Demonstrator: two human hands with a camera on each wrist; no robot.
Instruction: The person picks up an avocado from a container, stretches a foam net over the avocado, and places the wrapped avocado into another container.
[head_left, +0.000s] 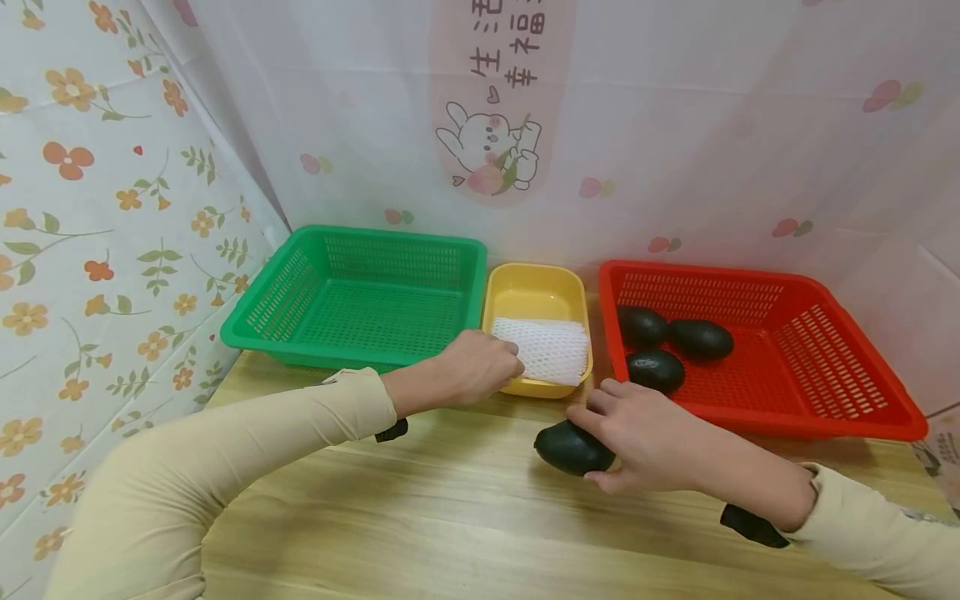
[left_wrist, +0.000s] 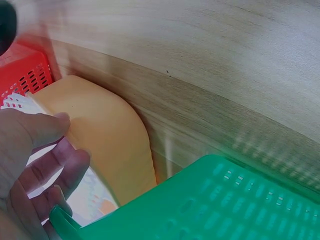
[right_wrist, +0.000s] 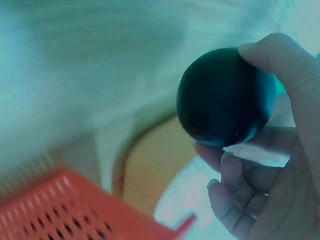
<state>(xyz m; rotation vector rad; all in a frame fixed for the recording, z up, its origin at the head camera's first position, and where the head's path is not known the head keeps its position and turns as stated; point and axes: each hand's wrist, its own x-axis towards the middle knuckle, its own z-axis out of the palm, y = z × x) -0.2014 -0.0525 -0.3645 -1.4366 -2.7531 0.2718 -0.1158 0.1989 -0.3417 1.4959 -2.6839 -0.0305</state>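
In the head view my right hand (head_left: pixel 637 429) grips a dark green avocado (head_left: pixel 572 448) just above the table, in front of the yellow tray and red basket. The right wrist view shows the thumb on one side of the avocado (right_wrist: pixel 225 97) and fingers on the other. My left hand (head_left: pixel 480 367) reaches over the front left edge of the yellow tray (head_left: pixel 536 287), its fingertips beside a white foam net sleeve (head_left: pixel 551 350). Seen from the left wrist, thumb and fingers (left_wrist: pixel 75 165) are bent loosely with a gap between them; contact with the foam net is unclear.
A green basket (head_left: pixel 375 354) stands left of the tray. To the right, a red basket (head_left: pixel 780 417) holds three avocados (head_left: pixel 701 339) in its left part. A printed cloth (head_left: pixel 360 100) hangs behind, and a floral one (head_left: pixel 97 208) on the left. Everything stands on a wooden table (head_left: pixel 450 517).
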